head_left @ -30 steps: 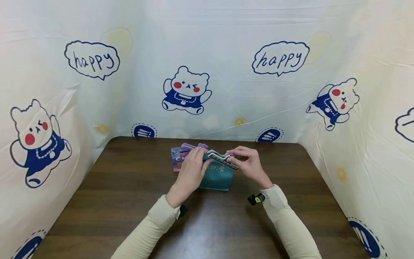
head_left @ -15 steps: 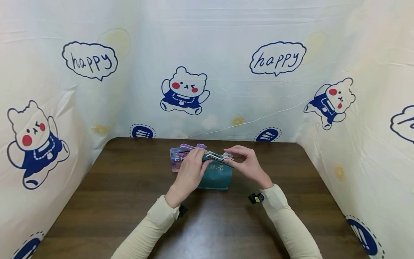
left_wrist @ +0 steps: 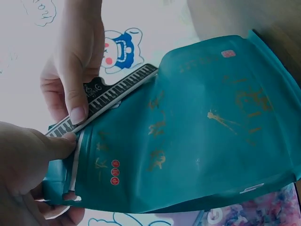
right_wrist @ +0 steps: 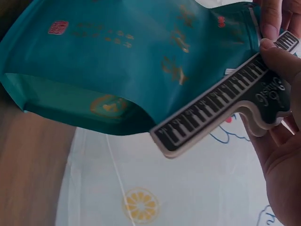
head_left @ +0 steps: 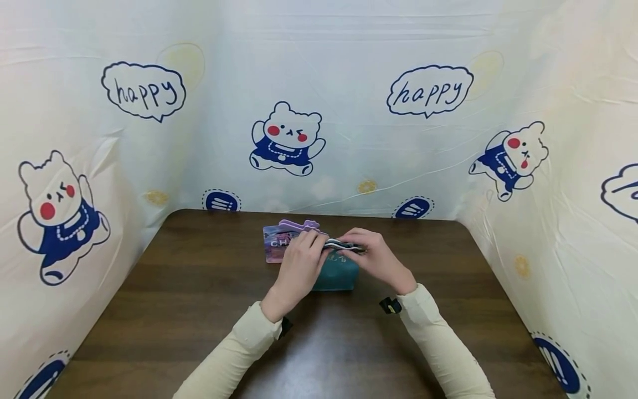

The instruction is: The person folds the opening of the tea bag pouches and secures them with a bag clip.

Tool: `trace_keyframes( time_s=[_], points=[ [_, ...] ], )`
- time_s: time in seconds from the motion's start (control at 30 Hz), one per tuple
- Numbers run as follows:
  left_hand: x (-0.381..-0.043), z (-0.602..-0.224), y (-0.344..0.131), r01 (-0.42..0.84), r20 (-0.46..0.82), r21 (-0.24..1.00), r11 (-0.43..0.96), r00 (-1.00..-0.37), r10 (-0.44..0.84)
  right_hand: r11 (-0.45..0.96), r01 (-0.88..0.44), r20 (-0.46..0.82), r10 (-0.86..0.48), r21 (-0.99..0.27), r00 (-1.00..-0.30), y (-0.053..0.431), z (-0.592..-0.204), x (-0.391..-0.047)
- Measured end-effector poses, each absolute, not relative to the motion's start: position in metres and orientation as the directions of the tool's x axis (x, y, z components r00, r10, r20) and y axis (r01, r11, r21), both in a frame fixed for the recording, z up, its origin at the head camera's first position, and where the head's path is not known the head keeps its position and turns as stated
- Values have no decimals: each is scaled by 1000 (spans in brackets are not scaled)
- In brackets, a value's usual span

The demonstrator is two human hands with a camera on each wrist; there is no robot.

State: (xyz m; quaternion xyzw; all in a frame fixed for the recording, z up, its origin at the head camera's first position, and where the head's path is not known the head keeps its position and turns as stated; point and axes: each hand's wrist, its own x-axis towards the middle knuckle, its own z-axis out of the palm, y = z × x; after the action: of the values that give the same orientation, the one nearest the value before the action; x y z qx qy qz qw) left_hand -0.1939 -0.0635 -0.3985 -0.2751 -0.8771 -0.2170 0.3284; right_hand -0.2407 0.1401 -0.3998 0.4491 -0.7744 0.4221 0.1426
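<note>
A teal foil pouch with gold characters hangs above the table, its top edge folded. My left hand grips that folded top; in the left wrist view the thumb also touches the end of a bag clip printed with piano keys. The clip lies across the pouch near the fold. My right hand pinches the clip by its dark handle marked "Music", thumb on the keyed side and fingers behind. In the right wrist view the clip's bar runs along the pouch.
Behind my left hand lie a purple-pink printed packet and a purple clip on the brown wooden table. A white curtain with bear drawings surrounds the table's back and sides.
The clip has turned from showing its keys to nearly edge-on in the head view. My left hand has shifted slightly right, and my right hand slightly left and lower.
</note>
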Motion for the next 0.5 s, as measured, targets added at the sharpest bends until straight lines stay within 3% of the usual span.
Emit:
trace_keyframes(
  time_s=[0.33, 0.5],
  points=[
    [-203, -395, -41, 669, 724, 185, 720, -588, 360, 447, -850, 636, -576, -281, -513, 160, -389, -234],
    [-218, -393, -32, 675, 714, 182, 715, -591, 376, 493, -830, 644, -552, -259, -529, 170, -388, -243]
  ],
)
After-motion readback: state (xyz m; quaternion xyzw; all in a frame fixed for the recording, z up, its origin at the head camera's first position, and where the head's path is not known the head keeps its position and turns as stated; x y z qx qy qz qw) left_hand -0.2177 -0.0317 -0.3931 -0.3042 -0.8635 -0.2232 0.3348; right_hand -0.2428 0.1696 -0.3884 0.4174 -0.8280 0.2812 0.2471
